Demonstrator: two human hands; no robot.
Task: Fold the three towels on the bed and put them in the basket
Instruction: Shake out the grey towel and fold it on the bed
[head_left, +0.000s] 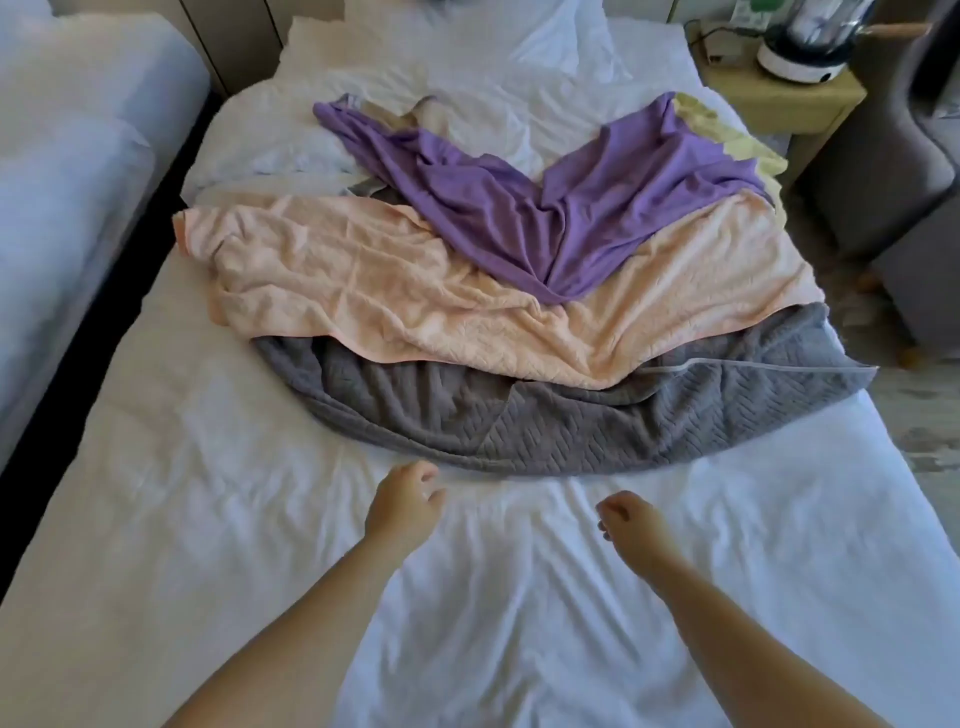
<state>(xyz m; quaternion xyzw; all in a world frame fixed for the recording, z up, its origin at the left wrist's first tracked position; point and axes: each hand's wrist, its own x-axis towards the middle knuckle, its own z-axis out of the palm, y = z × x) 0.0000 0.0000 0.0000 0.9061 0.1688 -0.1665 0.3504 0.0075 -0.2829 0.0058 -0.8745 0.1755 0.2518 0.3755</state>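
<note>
While they hover over the white bed (208, 519), the left hand (402, 501) and right hand (631, 525) sit just short of the grey towel (545, 415) — fingers look loosely curled, gripping nothing, though it's a bit blurry. Peach towel (415, 291) lies rumpled on the grey one, purple towel (519, 208) draped on top — all three unfolded

On bed (208, 519), top towel (519, 208) over middle towel (363, 280), bottom towel (571, 421) beneath both, nightstand (779, 98) at far right
</note>
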